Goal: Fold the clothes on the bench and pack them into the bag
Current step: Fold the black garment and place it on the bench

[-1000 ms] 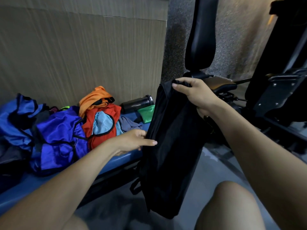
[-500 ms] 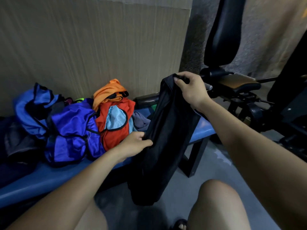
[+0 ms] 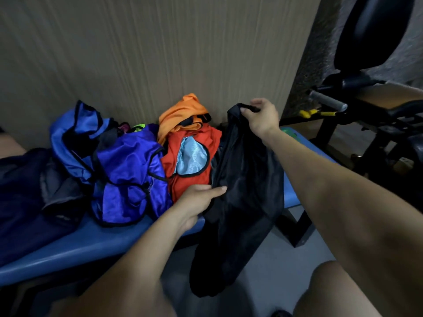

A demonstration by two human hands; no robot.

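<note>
R hand [image 3: 263,117] fingers pinch top edge of the limp black fabric garment [image 3: 242,191], which hangs over the blue padded worktop [image 3: 96,245] edge. L hand [image 3: 196,197] fingers pinch its side, lower down. Advice: keep both pinches firm, spread cloth flat w/ no twist before folding.

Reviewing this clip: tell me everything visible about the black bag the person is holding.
The black bag is soft, limp, matte fabric, with no logo or zip that can be made out. It hangs upright and slack in front of the blue bench, its bottom sagging below the seat toward the floor. The right hand pinches its top edge; the left hand holds its side about midway down. Its left edge lies against the red garment. Whether it is open is unclear.
</note>
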